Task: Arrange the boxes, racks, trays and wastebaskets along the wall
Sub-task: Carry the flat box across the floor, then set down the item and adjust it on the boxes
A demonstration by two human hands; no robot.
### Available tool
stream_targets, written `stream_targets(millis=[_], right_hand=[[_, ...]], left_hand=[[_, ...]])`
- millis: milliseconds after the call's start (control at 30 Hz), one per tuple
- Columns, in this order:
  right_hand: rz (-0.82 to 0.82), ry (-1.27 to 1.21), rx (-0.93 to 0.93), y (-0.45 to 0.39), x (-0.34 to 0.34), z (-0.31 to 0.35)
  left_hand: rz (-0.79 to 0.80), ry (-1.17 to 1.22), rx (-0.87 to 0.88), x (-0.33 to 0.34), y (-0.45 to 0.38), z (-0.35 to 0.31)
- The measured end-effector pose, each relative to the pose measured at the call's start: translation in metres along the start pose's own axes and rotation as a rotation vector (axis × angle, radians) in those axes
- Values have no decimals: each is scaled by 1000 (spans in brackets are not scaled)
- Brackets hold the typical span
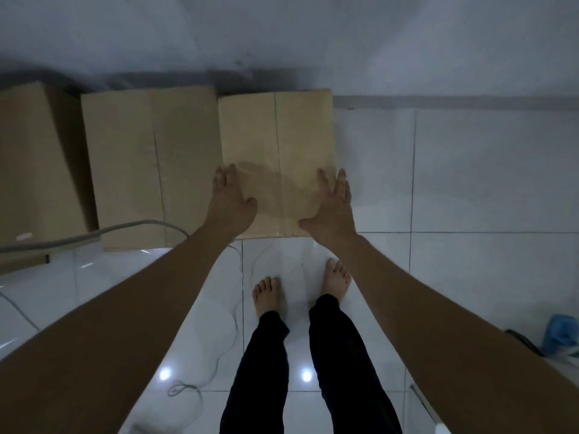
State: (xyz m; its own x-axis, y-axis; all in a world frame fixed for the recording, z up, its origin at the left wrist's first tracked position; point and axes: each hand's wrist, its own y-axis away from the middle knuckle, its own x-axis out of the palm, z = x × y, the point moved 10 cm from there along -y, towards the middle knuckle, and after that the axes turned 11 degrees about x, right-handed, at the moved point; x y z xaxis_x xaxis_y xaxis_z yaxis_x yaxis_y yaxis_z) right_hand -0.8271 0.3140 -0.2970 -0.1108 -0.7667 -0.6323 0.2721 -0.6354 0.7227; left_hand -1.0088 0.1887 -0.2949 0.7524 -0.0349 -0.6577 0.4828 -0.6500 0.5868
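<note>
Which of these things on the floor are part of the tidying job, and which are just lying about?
Part of the job:
- right-hand box, under the left hand and right hand
- middle box
- left box

Lying about:
- grey cable
- thin white cord
- blue object

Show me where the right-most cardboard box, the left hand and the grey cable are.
right-most cardboard box [291, 130]: head view, top flap.
left hand [230, 202]: head view, back of hand.
grey cable [94, 234]: head view, middle stretch.
</note>
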Motion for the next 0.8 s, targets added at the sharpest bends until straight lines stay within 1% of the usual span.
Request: stream_targets(millis=[100, 200, 467, 667, 733, 800], right_hand=[[6, -71, 17, 34, -18, 7], [29, -130, 19, 81, -35, 15], [37, -206, 31, 219, -75, 24], [15, -163, 31, 309, -89, 8], [-10, -137, 43, 337, -95, -3], [-30, -165, 73, 365, -102, -19]], left_hand=[[-85, 78, 7, -24, 28, -24], [-96, 122, 59, -45, 70, -50], [-39, 35, 256, -98, 196, -120], [37, -17, 398, -107, 274, -160], [66, -50, 440, -105, 296, -174], [94, -77, 494, -101, 318, -191]])
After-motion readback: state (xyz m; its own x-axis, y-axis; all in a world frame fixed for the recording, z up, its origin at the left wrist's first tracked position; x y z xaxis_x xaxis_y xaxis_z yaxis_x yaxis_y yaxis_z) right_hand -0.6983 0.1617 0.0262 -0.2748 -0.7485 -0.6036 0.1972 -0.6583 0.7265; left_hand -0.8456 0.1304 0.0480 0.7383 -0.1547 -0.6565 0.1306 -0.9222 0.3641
